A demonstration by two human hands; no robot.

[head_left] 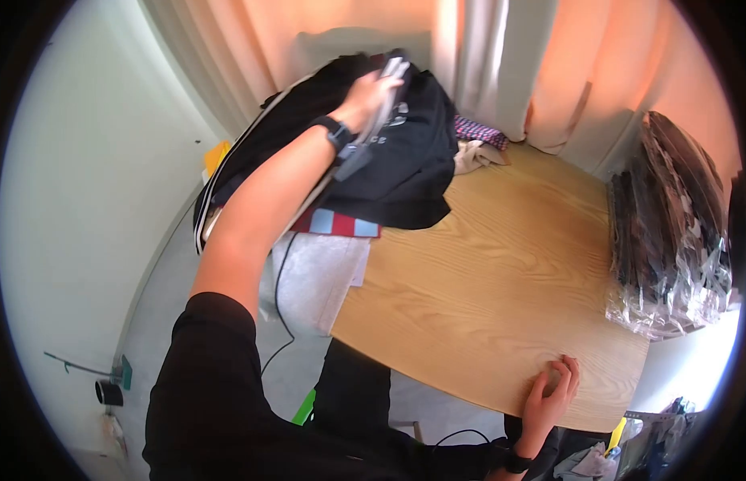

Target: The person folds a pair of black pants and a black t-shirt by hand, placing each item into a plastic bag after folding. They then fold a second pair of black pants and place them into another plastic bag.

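Note:
My left hand [368, 98] reaches over a heap of black clothing at the far left of the table. Its fingers are closed round a pale grey, strap-like thing [396, 69], blurred, so I cannot tell its kind. A darker grey piece [354, 163] hangs below my wrist, close over the black garment [409, 176], which has white print and white side stripes. On the near right edge of the wooden table [477, 297] rests my right hand [553, 390], holding nothing, its fingers apart and slightly bent.
Clear plastic wraps a stack of dark brown goods [669, 216] at the right. Red-and-blue fabric [338, 224] and white cloth [315, 276] hang at the table's left side. A patterned cloth [481, 131] lies near the curtains [501, 64]. A thin black cable [286, 321] drops toward the floor.

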